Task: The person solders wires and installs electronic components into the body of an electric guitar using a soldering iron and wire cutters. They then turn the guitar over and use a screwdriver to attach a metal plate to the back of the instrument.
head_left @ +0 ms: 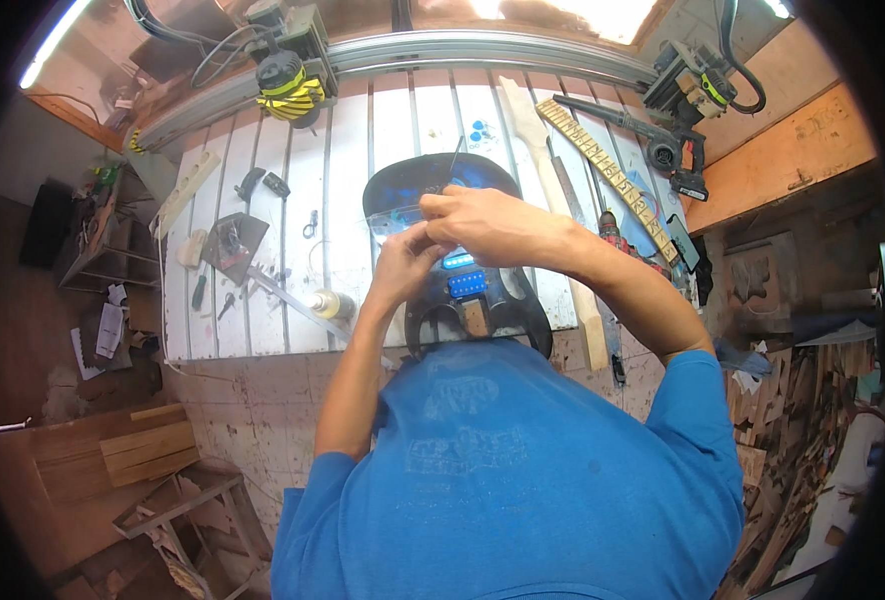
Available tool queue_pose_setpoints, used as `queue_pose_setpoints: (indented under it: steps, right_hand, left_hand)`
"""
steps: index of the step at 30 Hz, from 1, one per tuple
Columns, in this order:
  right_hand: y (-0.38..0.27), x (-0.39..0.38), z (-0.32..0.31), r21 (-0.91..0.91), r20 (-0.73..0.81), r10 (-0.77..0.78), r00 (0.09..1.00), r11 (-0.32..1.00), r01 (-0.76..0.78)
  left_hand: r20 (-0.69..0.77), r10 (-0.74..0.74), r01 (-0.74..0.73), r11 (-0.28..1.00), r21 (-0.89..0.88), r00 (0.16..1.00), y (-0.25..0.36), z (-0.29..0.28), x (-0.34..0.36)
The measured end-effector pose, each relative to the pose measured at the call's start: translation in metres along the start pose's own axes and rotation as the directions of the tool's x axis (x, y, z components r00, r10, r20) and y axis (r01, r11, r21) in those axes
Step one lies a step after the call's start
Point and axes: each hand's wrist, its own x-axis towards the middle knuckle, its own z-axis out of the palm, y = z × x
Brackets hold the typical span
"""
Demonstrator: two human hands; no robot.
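One person in a blue shirt [543, 470] leans over a white, dark-grooved surface [353, 140], two bare hands meeting above one dark guitar body [388, 185] with blue patches. The guitar body lies at the surface's near edge, just in front of the person. The left hand [403, 262] and right hand [483, 222] have their fingers bent close together; whatever they may be grasping is hidden, so I cannot tell. One clear flat piece [393, 223] shows just beside them. Nearer the person, two blue pickups [468, 286] sit in the body. To the right lie one fretted neck [608, 172], one red drill [613, 235] and one black cordless blower [663, 152].
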Motion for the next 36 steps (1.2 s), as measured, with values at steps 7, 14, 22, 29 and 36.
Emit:
queue_pose_setpoints:
  steps: [7, 14, 22, 29, 36]
  right_hand:
    - [0.001, -0.008, -0.011, 0.171, 0.036, 0.192, 0.981, 0.966, -0.195]
    - [0.008, -0.038, -0.039, 0.129, 0.026, 0.369, 0.929, 0.920, -0.369]
    - [0.017, -0.051, -0.022, 0.162, 0.053, 0.435, 0.899, 0.884, -0.438]
    - [0.017, -0.050, -0.019, 0.179, -0.001, 0.421, 0.907, 0.892, -0.414]
    - [0.013, -0.046, -0.008, 0.028, -0.017, 0.307, 0.951, 0.951, -0.307]
  left_hand:
    - [-0.155, 0.030, -0.028, 0.999, 0.018, 0.987, 0.018, 0.016, -0.003]
    - [-0.080, 0.038, -0.023, 0.983, 0.183, 0.996, -0.013, 0.013, -0.011]
    - [-0.074, 0.002, 0.018, 0.960, 0.278, 0.997, -0.014, 0.021, -0.011]
    - [-0.110, -0.003, 0.041, 0.939, 0.342, 0.994, -0.029, 0.019, -0.015]
    - [-0.210, 0.103, 0.000, 0.899, 0.438, 0.972, -0.048, 0.015, -0.023]
